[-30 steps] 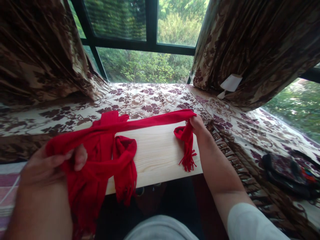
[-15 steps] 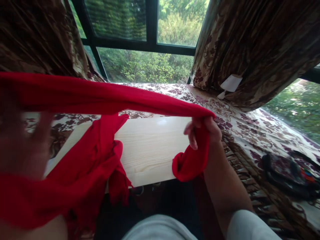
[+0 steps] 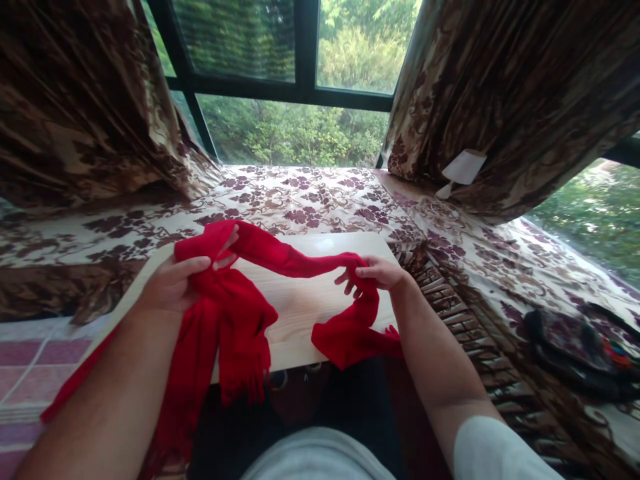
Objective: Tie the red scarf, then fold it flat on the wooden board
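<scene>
A long red fringed scarf (image 3: 300, 262) spans between my two hands above a pale wooden tabletop (image 3: 293, 303). My left hand (image 3: 183, 273) is closed around it at the left, thumb on top, with folds and a fringed end hanging over the table's front edge. At the right, my right hand (image 3: 373, 272) grips the scarf between thumb and fingers. From there the cloth drops onto the table and bends toward my right forearm. The stretch between the hands sags slightly. Part of the scarf lies hidden behind my left forearm.
A floral-covered ledge (image 3: 305, 193) runs behind the table below the window. Patterned curtains (image 3: 475, 80) hang on both sides. A small white lamp (image 3: 463, 168) stands back right, and a black bag (image 3: 575, 350) lies on the right. Striped cloth (image 3: 35, 367) is at the left.
My left hand has come in from the far left toward the table's middle. My right hand has moved slightly left and down. The stretched scarf has gone lower and slacker.
</scene>
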Action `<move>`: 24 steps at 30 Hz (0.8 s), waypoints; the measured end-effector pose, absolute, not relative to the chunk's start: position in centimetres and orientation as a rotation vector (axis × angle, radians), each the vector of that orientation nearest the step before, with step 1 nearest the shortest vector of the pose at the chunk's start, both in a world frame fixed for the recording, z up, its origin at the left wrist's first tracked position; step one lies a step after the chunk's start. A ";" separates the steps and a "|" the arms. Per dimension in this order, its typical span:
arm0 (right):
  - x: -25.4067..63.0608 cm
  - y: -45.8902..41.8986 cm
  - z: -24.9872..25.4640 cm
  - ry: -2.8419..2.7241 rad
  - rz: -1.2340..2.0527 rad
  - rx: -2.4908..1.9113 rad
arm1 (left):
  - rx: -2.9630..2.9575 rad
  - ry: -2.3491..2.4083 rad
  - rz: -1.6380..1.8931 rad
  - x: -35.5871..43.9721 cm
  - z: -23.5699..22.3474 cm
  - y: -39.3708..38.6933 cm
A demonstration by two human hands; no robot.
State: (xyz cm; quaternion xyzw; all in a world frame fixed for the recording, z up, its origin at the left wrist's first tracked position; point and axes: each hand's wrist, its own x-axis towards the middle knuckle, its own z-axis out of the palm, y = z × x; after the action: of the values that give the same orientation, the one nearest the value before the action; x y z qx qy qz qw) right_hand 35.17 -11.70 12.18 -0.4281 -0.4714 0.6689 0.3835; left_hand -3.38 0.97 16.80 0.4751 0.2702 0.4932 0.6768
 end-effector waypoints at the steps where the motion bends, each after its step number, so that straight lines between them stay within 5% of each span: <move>1: 35.1 -11.6 11.9 -1.286 1.776 -1.100 | 1.078 0.594 1.079 -3.0 16.7 1.0; 10: 25.5 -8.6 11.6 -1.402 1.224 -0.998 | 1.024 0.645 0.574 3.8 14.4 -2.7; 20: 21.4 -6.8 12.7 -1.603 0.435 -1.168 | 0.885 0.790 0.833 8.0 14.4 -3.8; 24: 20.2 -7.3 11.8 -1.242 0.656 -1.147 | 0.912 0.850 0.919 8.3 16.0 -4.1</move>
State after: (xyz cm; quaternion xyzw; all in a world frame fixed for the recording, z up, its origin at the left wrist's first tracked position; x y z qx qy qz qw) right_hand 20.20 -7.34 11.85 -0.4979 -0.5392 0.2848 0.6166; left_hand 8.34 -4.14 15.97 0.4118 0.3839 0.4149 0.7148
